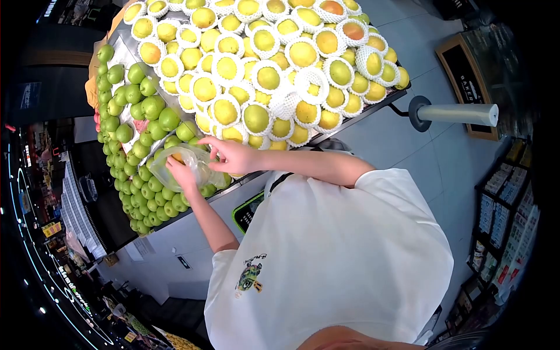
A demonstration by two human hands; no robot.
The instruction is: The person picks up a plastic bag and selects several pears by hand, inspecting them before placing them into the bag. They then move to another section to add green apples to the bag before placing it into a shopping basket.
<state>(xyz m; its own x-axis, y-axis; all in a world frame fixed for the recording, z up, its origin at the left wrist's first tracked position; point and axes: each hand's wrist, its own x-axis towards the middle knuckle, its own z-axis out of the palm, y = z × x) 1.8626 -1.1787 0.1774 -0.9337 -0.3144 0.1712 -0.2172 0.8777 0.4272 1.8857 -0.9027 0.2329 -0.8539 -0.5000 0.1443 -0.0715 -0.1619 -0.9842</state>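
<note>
A clear plastic bag [201, 169] is spread over the green apples near the front edge of the fruit display. My left hand [183, 174] grips the bag at its left part, fingers bent into the film. A small orange-yellow patch shows by those fingertips; what it belongs to is mostly hidden. Just right of it, my right hand [232, 156] is beside the bag with its index finger and thumb apart. No fruit shows in that hand. Green apples [153, 107] lie left of and under the hands. Yellow pears in white foam nets [256, 116] are piled beyond them.
A metal display edge [233, 185] runs along my front. A roll of plastic bags [458, 114] sticks out on a holder at the right. Below the edge is a green-framed device [248, 211]. Shelves of packaged goods [501, 198] stand farther right.
</note>
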